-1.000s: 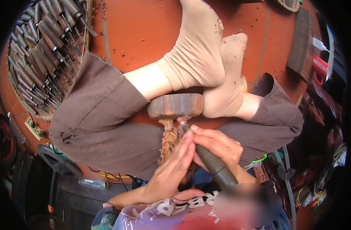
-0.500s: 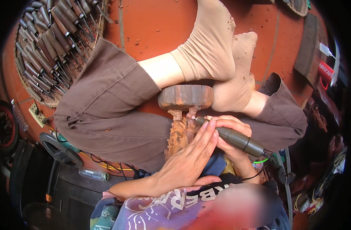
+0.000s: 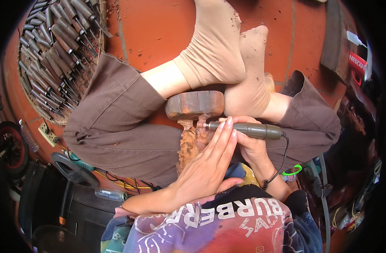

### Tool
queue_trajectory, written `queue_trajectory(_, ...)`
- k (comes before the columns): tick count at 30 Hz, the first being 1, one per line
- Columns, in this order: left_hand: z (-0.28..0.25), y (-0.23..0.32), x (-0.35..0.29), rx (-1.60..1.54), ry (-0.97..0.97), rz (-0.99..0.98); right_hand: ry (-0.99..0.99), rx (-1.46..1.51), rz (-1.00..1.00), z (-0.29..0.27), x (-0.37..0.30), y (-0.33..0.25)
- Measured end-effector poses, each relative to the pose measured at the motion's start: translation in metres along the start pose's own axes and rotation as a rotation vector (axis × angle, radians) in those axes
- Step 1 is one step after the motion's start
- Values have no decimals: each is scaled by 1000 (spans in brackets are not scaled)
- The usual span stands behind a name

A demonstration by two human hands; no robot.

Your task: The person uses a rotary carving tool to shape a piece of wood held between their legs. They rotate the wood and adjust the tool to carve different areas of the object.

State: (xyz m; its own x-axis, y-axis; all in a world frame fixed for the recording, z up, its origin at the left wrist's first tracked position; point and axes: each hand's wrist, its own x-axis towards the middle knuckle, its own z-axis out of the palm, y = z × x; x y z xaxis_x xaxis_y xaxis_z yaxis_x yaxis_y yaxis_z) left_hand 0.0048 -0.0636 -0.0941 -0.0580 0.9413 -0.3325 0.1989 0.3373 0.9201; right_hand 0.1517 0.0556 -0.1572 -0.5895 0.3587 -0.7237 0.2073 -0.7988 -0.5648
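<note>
A carved wooden figure (image 3: 187, 145) in orange-brown wood lies between my legs, its thick, dark, lobed base (image 3: 194, 105) pointing away from me, by my socked feet. My right hand (image 3: 254, 147) grips a dark grey-green rotary carving tool (image 3: 258, 130) with a cord at its rear end. The tool's tip meets the narrow reddish part of the carving just below the base. My left hand (image 3: 203, 170) lies across the carving's near part, fingers straight and together, their tips against the tool's front end and my right hand. The carving's near end is hidden under it.
On the left, a round basket (image 3: 57, 120) holds many wooden-handled chisels (image 3: 60, 36). A power strip (image 3: 47, 133), cables and a clear plastic bottle (image 3: 111, 194) lie nearer me. A dark wooden block (image 3: 338, 46) and a red packet (image 3: 356, 63) are at right. Wood chips dot the tiled floor.
The tool's rear end has swung up and away from me, so its body now lies nearly level. My right hand has turned with it. My left hand stays flat on the carving.
</note>
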Motion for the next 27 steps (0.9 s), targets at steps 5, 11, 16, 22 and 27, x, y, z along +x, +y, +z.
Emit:
queue_trajectory(5,-13,-3,-46,-35,206,152,13,135,-89,-2,3,-17)
queue_trajectory(11,8,-4,-89,-234,321,-590,-61,352,-43,-13,7,-5)
queue_trajectory(16,7,5,-69,-102,226,-623,-93,317,-34,-9,7,-2)
queue_trajectory(22,-9,-1,-79,-73,137,-477,-134,382,-10,-6,7,-1)
queue_trajectory(27,-46,49,-49,541,108,-239,-75,276,75,-8,-2,-2)
